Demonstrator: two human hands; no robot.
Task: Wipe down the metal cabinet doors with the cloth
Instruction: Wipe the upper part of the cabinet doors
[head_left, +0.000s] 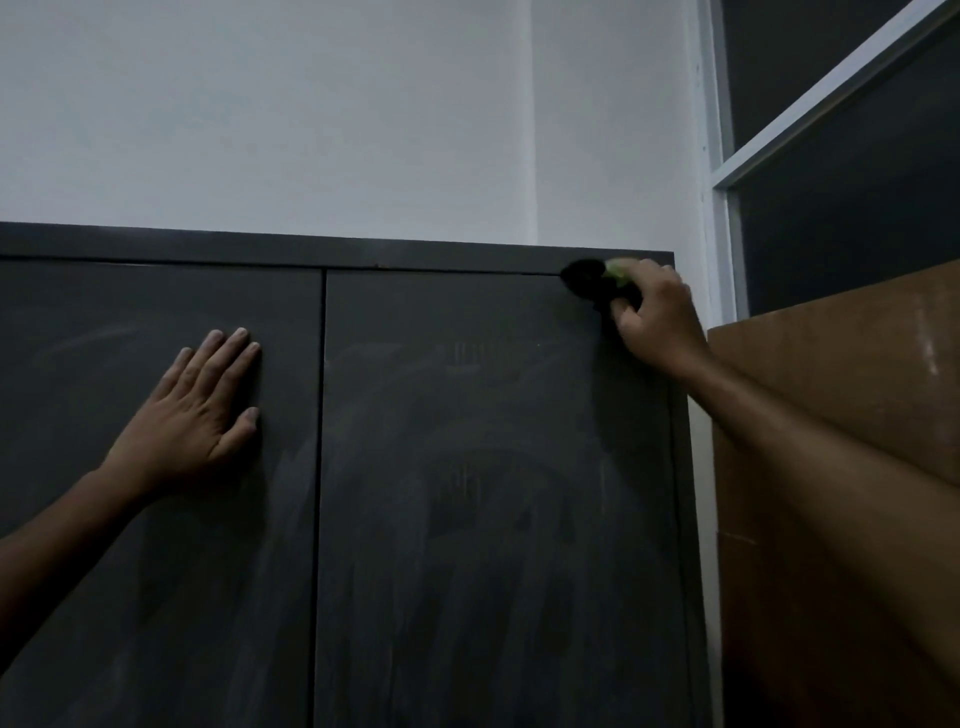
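Head view looks up at a dark grey metal cabinet (363, 249) with two closed doors, and both of my arms reach up to it. My left hand (200, 410) lies flat on the left door (130, 519), fingers straight and together, thumb out to the side, palm against the metal and holding nothing. My right hand (657, 317) is up at the top right corner of the right door (493, 493), fingers curled round the cloth (592, 283), which I press against the door just under the cabinet's top rail. The cloth looks black with a bit of light green showing next to my knuckles (the light is dim, so I cannot make out more of its colour or folds). Faint pale smears and arcs show across both doors, heaviest on the right one below my hand. A narrow dark seam runs down between the two doors. Above the cabinet is a plain white wall (311, 114). Just beside the cabinet on the right stands a brown cardboard sheet (841, 374), and above that a white-framed window (831, 104) with dark panes.
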